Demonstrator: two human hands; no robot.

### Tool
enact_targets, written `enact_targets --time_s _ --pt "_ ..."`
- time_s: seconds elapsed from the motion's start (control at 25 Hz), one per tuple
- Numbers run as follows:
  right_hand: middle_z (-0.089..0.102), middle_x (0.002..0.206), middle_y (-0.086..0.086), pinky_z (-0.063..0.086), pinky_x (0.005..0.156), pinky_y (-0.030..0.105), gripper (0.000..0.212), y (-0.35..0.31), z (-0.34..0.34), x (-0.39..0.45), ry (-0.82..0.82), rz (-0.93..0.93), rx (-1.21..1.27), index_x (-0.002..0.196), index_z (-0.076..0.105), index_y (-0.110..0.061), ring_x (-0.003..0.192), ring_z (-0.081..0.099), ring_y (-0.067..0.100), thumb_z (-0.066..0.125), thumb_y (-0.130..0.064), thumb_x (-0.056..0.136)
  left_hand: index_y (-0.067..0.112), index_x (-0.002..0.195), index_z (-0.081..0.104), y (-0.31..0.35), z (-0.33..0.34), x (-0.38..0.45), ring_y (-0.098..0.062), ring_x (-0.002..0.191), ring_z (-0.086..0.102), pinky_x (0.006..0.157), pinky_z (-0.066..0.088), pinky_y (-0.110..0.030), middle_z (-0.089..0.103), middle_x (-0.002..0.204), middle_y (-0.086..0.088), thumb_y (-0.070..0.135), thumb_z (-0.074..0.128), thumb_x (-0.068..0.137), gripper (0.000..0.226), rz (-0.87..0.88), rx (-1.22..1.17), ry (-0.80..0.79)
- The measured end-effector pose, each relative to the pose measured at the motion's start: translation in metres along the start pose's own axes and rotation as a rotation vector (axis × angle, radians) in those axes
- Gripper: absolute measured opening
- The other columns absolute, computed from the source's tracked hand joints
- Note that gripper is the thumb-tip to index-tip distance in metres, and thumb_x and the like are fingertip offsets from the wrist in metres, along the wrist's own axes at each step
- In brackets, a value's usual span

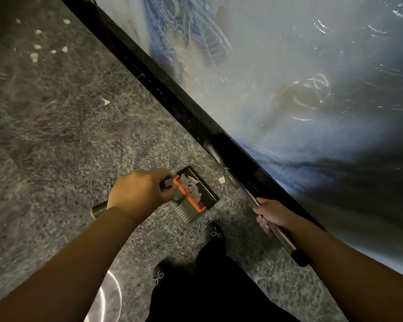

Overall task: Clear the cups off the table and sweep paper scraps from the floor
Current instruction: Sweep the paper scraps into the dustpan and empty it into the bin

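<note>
Broom head point(215, 149) hidden under table point(172, 96)

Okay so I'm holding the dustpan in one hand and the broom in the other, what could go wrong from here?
1. The dustpan already holds paper scraps, and your left hand grips it by the handle. If it tilts, they may slide back onto the floor.
2. Your right hand holds the broom handle close against the dark table edge, so a sweep may knock it.
3. A scrap beside the pan and a scattered cluster farther off could be missed.
</note>
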State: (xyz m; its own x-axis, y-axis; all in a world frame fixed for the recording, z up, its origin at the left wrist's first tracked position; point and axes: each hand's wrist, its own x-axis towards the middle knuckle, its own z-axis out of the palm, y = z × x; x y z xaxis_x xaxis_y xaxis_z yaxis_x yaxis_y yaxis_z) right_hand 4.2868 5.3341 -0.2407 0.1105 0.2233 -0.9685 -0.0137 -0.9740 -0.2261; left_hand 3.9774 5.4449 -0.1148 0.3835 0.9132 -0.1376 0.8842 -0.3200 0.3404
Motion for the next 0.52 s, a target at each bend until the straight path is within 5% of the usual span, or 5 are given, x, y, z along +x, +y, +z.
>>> enact_targets --time_s 0.16,0.24,0.28,0.36,0.52 --pt "0.041 0.053 0.0 0.033 0.04 0.019 0.019 -0.006 0.018 0.01 -0.109 0.066 0.01 0.107 0.036 -0.031 0.036 0.038 0.009 0.036 -0.013 0.101 0.031 0.094 0.072 0.016 0.003 0.009 -0.022 0.065 0.066 0.054 0.051 -0.029 0.069 0.071 0.006 0.048 0.07 0.079 0.022 0.028 0.017 -0.002" --pt "0.038 0.052 0.0 0.031 0.038 0.018 0.029 -0.009 0.027 0.012 -0.143 0.105 0.019 0.129 0.039 -0.019 0.036 0.037 0.009 0.033 -0.012 0.101 0.033 0.094 0.07 0.017 0.004 0.013 -0.021 0.067 0.065 0.055 0.051 -0.029 0.068 0.072 0.007 0.051 0.067 0.08 0.023 0.014 0.024 -0.027" --pt "0.037 0.049 -0.001 0.029 0.037 0.017 0.018 -0.012 0.031 0.01 -0.172 0.118 0.036 0.105 0.046 -0.023 0.034 0.035 0.009 0.032 -0.012 0.102 0.034 0.096 0.069 0.017 0.005 0.015 -0.021 0.068 0.065 0.056 0.052 -0.031 0.068 0.073 0.007 0.052 0.065 0.081 0.024 0.003 0.024 -0.043" --pt "0.035 0.044 -0.003 0.026 0.034 0.014 0.018 -0.013 0.034 0.001 -0.221 0.153 0.061 0.091 0.042 -0.021 0.031 0.032 0.007 0.032 -0.014 0.103 0.034 0.097 0.069 0.015 0.005 0.017 -0.021 0.069 0.065 0.057 0.053 -0.032 0.068 0.074 0.007 0.053 0.063 0.081 0.026 0.009 0.023 -0.051" --pt "0.035 0.054 0.001 0.028 0.039 0.016 0.026 -0.004 0.033 -0.024 -0.253 0.055 0.03 0.114 0.038 -0.033 0.036 0.032 0.007 0.035 -0.01 0.102 0.034 0.097 0.07 0.013 0.004 0.013 -0.022 0.065 0.066 0.054 0.051 -0.03 0.069 0.071 0.006 0.05 0.068 0.079 0.024 0.029 0.029 -0.037"
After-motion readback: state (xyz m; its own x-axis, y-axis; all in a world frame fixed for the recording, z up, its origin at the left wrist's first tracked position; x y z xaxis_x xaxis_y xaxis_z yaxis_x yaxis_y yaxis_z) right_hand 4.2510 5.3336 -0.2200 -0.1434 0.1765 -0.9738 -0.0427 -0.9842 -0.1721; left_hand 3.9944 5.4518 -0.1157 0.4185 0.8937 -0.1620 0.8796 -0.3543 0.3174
